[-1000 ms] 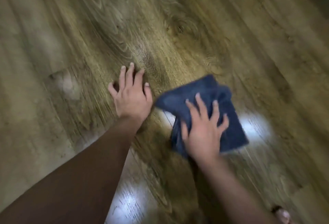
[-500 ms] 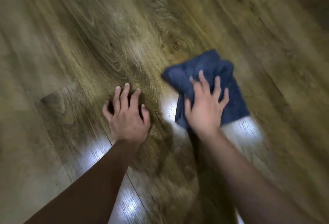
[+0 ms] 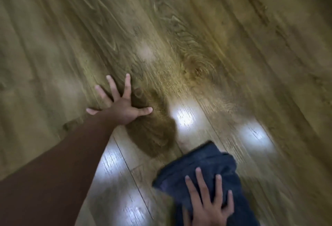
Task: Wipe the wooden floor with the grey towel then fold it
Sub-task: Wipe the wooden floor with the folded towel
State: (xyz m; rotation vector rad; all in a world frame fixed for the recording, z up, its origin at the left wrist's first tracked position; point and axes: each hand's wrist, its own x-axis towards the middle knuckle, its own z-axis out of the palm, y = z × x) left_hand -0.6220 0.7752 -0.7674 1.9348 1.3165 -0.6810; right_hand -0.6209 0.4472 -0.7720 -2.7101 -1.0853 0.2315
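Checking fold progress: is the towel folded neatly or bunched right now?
Bunched. The towel lies crumpled in uneven creases on the floor, pressed under the right hand; no neat edges show.

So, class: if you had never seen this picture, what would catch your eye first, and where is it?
First the dark towel at lower right, bunched under the flat right hand. Next the left hand, fingers splayed, pressed on the wooden floor at centre-left. Bright light patches gleam on the boards between them.

Bare floor [image 3: 197,28] lies open ahead; only the left hand [image 3: 120,108] interrupts it.
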